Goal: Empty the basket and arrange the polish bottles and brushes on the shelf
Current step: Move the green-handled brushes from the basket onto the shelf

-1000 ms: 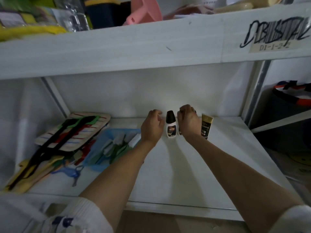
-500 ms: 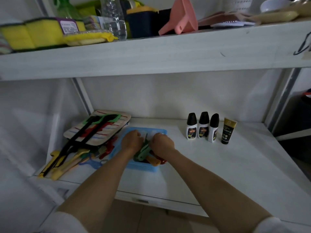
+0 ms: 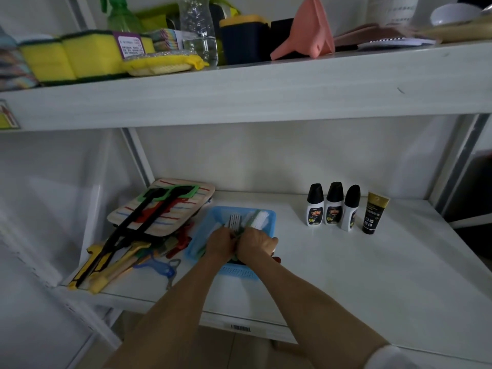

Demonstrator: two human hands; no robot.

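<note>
A blue plastic basket [image 3: 263,221] sits on the white shelf [image 3: 372,275], left of centre. Several brushes [image 3: 257,219] with white bristles lie in it. Both my hands are inside the basket, side by side. My left hand [image 3: 221,242] and my right hand [image 3: 254,242] are closed around the brush handles. Three white polish bottles [image 3: 332,209] with black caps stand in a row at the back right. A black and gold tube [image 3: 374,217] stands just right of them.
A striped board [image 3: 186,211] with black tongs and a heap of coloured utensils [image 3: 119,265] lies left of the basket. The upper shelf [image 3: 239,86] carries yellow sponges, a clear bottle and a pink funnel. Metal posts frame both sides.
My hands left the polish bottles at the back and moved left into the basket. They have closed on the brushes there. Three bottles and the tube now stand in a row.
</note>
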